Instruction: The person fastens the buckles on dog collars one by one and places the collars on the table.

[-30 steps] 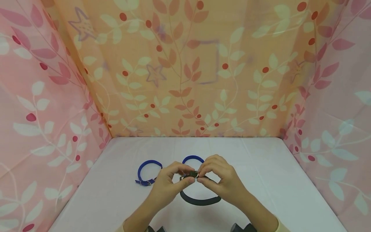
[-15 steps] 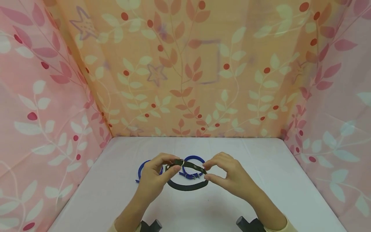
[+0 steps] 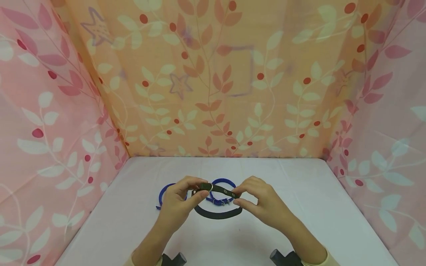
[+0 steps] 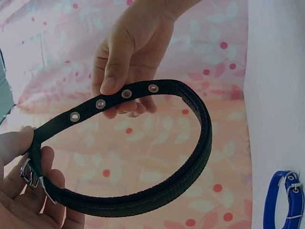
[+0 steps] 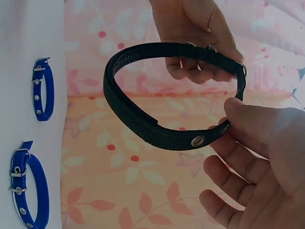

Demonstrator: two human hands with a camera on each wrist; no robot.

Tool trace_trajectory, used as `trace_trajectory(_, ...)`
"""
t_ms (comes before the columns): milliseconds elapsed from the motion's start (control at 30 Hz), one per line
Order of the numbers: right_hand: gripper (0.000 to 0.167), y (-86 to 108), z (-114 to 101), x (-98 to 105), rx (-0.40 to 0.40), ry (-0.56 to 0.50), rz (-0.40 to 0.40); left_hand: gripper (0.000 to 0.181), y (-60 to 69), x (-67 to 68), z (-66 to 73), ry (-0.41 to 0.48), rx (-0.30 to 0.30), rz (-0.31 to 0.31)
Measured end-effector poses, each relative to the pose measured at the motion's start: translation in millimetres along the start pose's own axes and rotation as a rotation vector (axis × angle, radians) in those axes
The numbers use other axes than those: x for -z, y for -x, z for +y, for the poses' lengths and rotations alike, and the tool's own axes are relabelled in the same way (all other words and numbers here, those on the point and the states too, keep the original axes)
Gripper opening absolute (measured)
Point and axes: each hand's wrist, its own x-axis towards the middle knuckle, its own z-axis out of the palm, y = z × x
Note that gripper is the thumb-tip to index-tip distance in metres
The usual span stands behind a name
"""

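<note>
A black collar point(image 3: 217, 215) with metal eyelets and a buckle is held up in a loop between both hands. My left hand point(image 3: 179, 199) pinches it by the buckle end, where the metal buckle point(image 4: 29, 172) and a ring show in the left wrist view. With thumb and fingers my right hand point(image 3: 264, 199) pinches the eyelet strap point(image 4: 100, 104) on the other side. Behind the black collar, a blue collar point(image 3: 223, 181) lies buckled in a ring on the table. Another blue collar point(image 3: 163, 192) lies farther left, partly hidden by my left hand.
The white table point(image 3: 116, 229) reaches back to an orange leaf-patterned curtain point(image 3: 206, 92). Pink patterned curtains point(image 3: 43, 155) stand along both sides. Dark wrist-worn devices point(image 3: 174, 259) show at the bottom edge near each forearm.
The hands were together at the buckle one second ago; they have since drawn apart, raising the black collar and stretching its strap between them. In the last half second they have shifted only slightly.
</note>
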Motion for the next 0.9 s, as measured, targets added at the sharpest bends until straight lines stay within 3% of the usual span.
trace_trajectory(133,0.024,0.6,0,0,0.009,-0.009,0.011,0.023,0.7,-1.6,-2.3,-0.005,0.016,-0.018)
trace_trajectory(367,0.025,0.3,-1,-2,0.016,-0.012,0.036,0.023,0.0,-6.1,-6.8,0.029,-0.028,-0.055)
trace_trajectory(667,0.028,-1.1,0,-7,0.108,-0.011,0.079,0.023,0.7,-11.4,-10.1,0.042,-0.02,-0.086)
trace_trajectory(900,0.029,-1.6,-3,-10,0.12,-0.002,0.082,0.021,0.2,-16.3,-13.6,0.034,-0.047,-0.108)
